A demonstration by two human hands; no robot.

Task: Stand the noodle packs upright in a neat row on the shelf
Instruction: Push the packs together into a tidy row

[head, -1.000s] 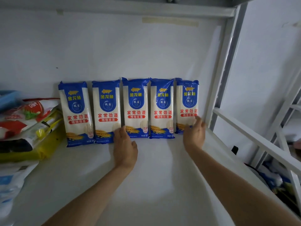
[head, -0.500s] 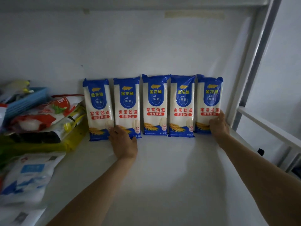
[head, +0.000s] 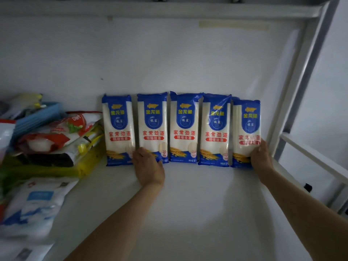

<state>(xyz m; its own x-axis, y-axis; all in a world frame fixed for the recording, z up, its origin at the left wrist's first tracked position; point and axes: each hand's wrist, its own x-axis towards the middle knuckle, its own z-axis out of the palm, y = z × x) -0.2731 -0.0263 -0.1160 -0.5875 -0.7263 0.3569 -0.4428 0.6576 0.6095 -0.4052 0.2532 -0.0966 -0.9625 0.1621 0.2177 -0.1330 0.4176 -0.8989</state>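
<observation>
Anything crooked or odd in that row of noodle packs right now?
Mostly neat: five packs upright against the back wall. The rightmost pack, under the right hand, sits slightly lower and overlaps its neighbour. No damage or spills visible.

Left hand (head: pixel 148 167) hides second pack (head: pixel 152 127) base (rightmost print blurred)

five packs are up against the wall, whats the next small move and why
Probably nudge the rightmost pack left and straighten it with the right hand: its top sits lower than the other four and it overlaps its neighbour, while the left hand steadies the second pack.
</observation>
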